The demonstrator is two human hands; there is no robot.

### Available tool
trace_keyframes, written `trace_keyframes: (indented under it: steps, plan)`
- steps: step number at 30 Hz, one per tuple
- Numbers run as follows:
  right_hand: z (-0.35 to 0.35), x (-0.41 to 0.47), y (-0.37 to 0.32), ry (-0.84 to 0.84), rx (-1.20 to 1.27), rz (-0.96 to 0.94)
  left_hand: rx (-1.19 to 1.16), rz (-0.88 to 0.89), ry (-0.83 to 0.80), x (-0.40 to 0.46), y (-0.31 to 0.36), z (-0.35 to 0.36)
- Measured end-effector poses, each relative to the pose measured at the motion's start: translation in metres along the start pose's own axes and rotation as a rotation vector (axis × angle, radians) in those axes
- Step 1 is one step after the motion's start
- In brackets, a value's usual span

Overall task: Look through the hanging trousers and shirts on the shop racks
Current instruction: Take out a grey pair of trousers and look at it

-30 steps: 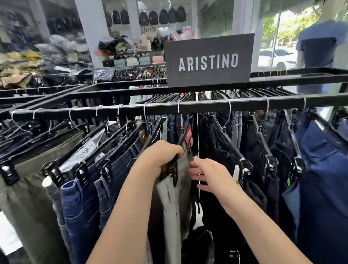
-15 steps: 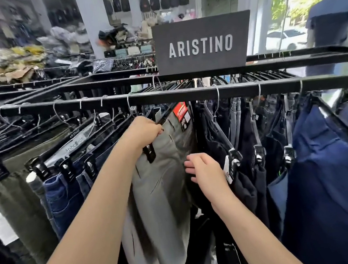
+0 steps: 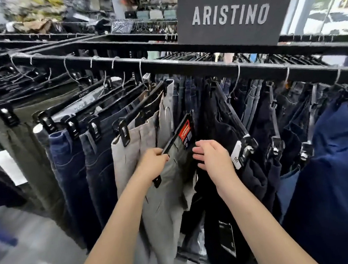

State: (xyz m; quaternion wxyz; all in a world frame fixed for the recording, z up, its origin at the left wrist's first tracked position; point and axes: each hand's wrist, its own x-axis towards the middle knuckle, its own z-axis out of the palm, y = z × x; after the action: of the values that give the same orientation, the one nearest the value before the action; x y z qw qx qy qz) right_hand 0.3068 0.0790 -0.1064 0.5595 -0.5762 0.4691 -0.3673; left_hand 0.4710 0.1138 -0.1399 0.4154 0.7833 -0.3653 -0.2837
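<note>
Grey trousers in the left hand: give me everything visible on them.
The grey trousers look like a plain woven cloth, light grey-green. They hang from a black clip hanger, tilted and pulled out of the row toward the camera. A red and dark label sits at the waistband. The left hand grips the hanger bar near its lower clip; the right hand hovers open beside the waistband, contact unclear. Beige trousers hang to the left, dark ones to the right.

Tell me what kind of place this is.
A clothing shop, most likely. Trousers hang on clip hangers along a black rail, a brand sign stands above it, and the grey trousers carry a red tag.
</note>
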Motion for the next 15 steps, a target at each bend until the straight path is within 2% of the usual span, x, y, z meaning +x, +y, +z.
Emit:
trace_keyframes:
  steps: [7,11,15]
  plan:
    - [0.015,-0.001,0.024,-0.102,0.047,0.167,-0.082,-0.088,0.020,-0.085,-0.060,-0.017]
    - [0.029,-0.029,0.042,-0.361,-0.096,0.187,-0.195,-0.137,0.102,-0.152,-0.089,-0.025]
    - [0.043,-0.076,0.043,-0.720,-0.278,0.190,-0.247,-0.208,0.202,-0.222,-0.120,-0.031]
